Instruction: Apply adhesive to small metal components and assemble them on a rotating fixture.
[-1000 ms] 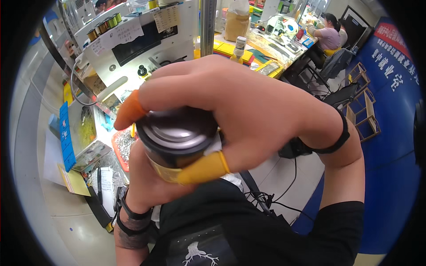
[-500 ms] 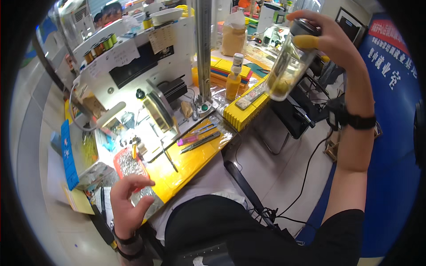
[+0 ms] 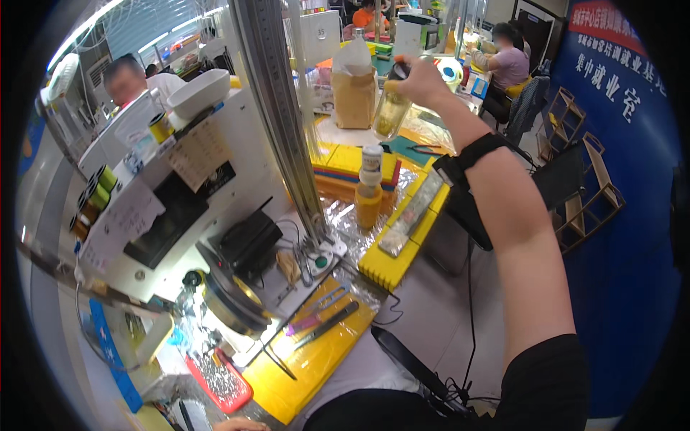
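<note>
Right hand point(image 3: 425, 85): raised and stretched forward, gripping the dark-topped upper end of a clear bottle point(image 3: 390, 119). Clear bottle: tilted, greenish-yellow inside, beyond an upright yellow bottle point(image 3: 369, 207) and just beside a brown paper bag point(image 3: 353, 99). Left hand point(image 3: 241, 425): a sliver at the lower edge (open or closed, one cannot tell), near a red tray point(image 3: 244, 400) of silvery bits point(image 3: 219, 378). Yellow board point(image 3: 295, 391): beside the tray, bearing a slim black tool point(image 3: 327, 327) and a purple-handled tool point(image 3: 300, 326).

A clear bottle point(image 3: 390, 118) with a dark lid point(image 3: 398, 71) and yellowish-green contents leans, top rightward, gripped upright-ish in the right hand point(image 3: 426, 84).
</note>
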Tool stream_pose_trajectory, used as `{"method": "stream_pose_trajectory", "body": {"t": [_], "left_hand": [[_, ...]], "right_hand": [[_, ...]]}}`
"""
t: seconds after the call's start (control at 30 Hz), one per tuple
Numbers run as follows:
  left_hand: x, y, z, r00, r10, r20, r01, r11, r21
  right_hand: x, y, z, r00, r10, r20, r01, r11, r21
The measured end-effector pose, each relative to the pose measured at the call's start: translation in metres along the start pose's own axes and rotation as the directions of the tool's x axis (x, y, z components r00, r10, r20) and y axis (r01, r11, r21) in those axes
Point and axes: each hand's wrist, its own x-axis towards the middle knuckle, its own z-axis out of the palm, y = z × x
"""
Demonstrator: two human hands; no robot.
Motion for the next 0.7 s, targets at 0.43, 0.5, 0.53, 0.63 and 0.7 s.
{"method": "stream_pose_trajectory", "body": {"t": [0.43,0.5,0.53,0.63,0.7], "left_hand": [[0.025,-0.007,0.001,0.969,-0.246,0.000,0.235,0.925,-0.298],[0.030,-0.006,0.000,0.964,-0.265,0.019,0.257,0.912,-0.319],[0.034,-0.006,0.001,0.963,-0.269,0.028,0.263,0.906,-0.331],[0.040,-0.004,0.001,0.962,-0.268,0.054,0.269,0.890,-0.369],[0.040,-0.002,0.002,0.965,-0.255,0.055,0.255,0.882,-0.395]], "right_hand": [[0.049,0.024,0.123,0.984,0.075,0.160,-0.063,0.995,-0.080],[0.057,0.030,0.130,0.974,0.079,0.213,-0.062,0.994,-0.086],[0.062,0.040,0.142,0.982,0.044,0.182,-0.024,0.994,-0.110],[0.069,0.066,0.163,0.991,-0.035,0.133,0.055,0.987,-0.150],[0.061,0.055,0.154,0.985,-0.048,0.167,0.067,0.992,-0.106]]}}
